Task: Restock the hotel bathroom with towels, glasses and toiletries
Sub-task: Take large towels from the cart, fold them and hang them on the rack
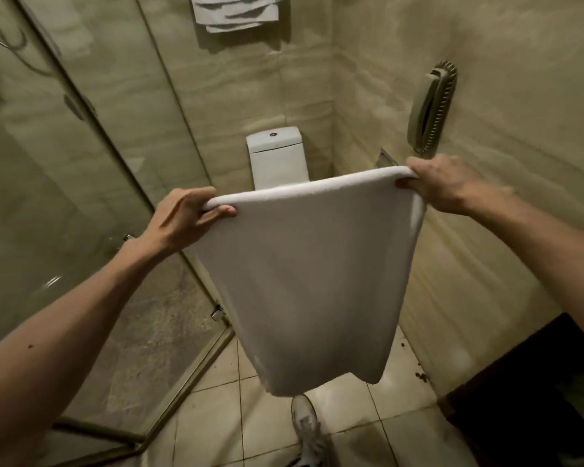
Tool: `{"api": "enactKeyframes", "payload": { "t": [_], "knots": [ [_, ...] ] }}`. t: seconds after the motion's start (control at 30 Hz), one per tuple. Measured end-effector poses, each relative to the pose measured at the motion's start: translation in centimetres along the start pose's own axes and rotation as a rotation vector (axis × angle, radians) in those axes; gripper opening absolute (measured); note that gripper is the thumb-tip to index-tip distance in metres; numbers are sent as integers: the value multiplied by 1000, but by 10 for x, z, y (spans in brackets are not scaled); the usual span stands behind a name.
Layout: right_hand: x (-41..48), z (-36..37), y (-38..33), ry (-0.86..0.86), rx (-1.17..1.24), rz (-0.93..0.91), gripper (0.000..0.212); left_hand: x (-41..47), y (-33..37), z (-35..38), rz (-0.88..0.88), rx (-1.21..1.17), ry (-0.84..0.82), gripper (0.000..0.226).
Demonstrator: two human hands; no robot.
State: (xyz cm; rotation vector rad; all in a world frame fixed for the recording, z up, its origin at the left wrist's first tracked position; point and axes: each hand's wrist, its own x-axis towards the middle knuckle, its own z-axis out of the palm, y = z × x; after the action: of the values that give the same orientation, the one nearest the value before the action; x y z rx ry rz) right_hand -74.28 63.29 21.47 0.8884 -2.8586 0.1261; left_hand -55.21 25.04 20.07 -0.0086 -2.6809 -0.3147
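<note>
1. A white toilet [277, 156] stands against the far tiled wall.
2. A wall telephone [432, 109] hangs on the right wall — beige, with a coiled cord.
3. A glass shower door [81, 183] is on the left.
4. One white shoe [305, 429] stands on the floor tiles.

Only one view is given, taken from the head of the person and directed forward and down. The towel [304, 281] is seen near, the toilet [277, 156] farther behind it, and the floor [402, 399] far below.
</note>
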Motion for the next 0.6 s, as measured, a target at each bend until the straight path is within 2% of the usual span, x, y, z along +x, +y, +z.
{"api": "enactKeyframes", "payload": {
  "t": [0.1, 0.23, 0.5, 0.6],
  "knots": [
    [41, 2, -5, 11, 30, -27, 36, 28, -26, -4, 21, -34, 14, 53],
    [108, 2, -14, 7, -82, -64, 42, 72, -69, -4, -2, -143, 9, 45],
    [233, -12, -28, 32, -108, -95, 42, 162, -143, -5, -9, -169, 21, 35],
    [277, -19, -29, 53, -133, -71, 43, 200, -169, -2, -7, -177, 39, 42]
  ]
}}
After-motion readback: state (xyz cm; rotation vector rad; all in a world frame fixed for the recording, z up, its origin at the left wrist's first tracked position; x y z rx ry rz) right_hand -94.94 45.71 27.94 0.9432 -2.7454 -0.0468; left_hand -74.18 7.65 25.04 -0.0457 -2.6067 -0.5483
